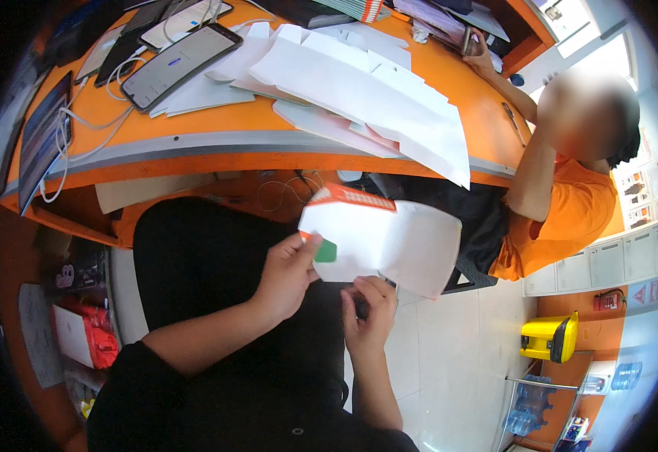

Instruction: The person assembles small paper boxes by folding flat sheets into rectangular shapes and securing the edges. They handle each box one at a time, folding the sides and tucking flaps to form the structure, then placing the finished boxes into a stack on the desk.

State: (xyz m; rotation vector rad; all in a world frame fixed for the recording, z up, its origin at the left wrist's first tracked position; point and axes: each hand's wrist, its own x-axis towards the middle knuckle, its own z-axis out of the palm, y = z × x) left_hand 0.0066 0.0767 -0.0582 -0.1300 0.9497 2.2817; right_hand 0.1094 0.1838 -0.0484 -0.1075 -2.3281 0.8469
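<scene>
An opened paper box [363, 233], white inside with orange printed edges and a green patch, is held above my lap, in front of the desk. My left hand [285, 275] grips its left side, the thumb lying on the white inner face beside the green patch. At the lower edge, my right hand [370, 313] has its fingers curled against the cardboard near the fold. The lid-like panel of the box stands out to the right. Part of the right fingertips is hidden.
On the orange desk [216, 143] lie flat white box blanks [359, 90] and a phone [180, 66] among white cables. A person in an orange shirt [570, 211] sits at the right, one hand on a phone. A yellow bin [547, 337] stands farther right.
</scene>
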